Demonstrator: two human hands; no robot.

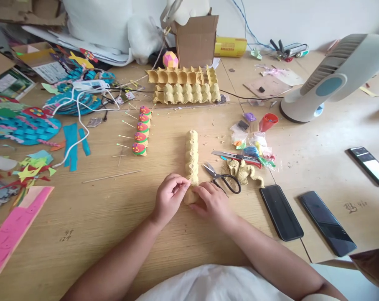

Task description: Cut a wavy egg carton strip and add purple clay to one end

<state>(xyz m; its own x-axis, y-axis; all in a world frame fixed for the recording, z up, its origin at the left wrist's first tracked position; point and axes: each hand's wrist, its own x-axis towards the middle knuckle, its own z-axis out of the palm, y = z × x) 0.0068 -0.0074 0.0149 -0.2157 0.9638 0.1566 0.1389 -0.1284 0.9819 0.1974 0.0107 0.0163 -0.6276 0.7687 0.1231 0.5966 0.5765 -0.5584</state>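
A long strip of cut egg-carton cups (pixel 192 155) lies on the wooden table, running away from me. My left hand (pixel 170 196) pinches the near end of the strip with closed fingers. My right hand (pixel 212 201) is curled around the nearest cup from the right. Black-handled scissors (pixel 222 177) lie just right of the strip, beside a heap of carton scraps (pixel 244 170).
Whole egg cartons (pixel 184 85) and a cardboard box (pixel 196 39) stand at the back. A row of painted cups with sticks (pixel 141 136) sits left of centre. Coloured paper crafts (pixel 23 125) fill the left. Three phones (pixel 281 211) and a white fan (pixel 333 77) are at the right.
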